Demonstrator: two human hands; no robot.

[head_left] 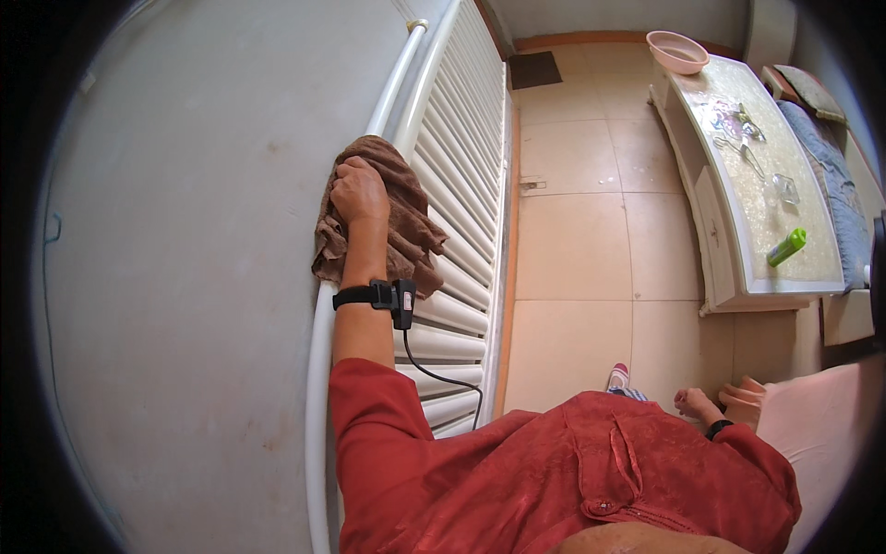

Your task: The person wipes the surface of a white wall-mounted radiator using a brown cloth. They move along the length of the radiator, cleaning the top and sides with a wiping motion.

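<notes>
My left hand [361, 188] is closed on a brown cloth [408, 208], pressing it on the white pipe [394, 83] along the wall. Part of the cloth drapes over the top of the white radiator [457, 173]. A black strap with a small cabled device sits on my left wrist. Low on the right, my right hand [695, 404] hangs beside my red top, its fingers loosely curled, and nothing shows in it. A black band is on that wrist.
A white low table [796, 273] stands on the right, bearing a pink basin [678, 52], a green bottle [787, 247], a clear glass dish [785, 188] and small items. Beyond it is a seat with blue fabric [824, 173]. A dark mat [535, 70] lies on the tiled floor.
</notes>
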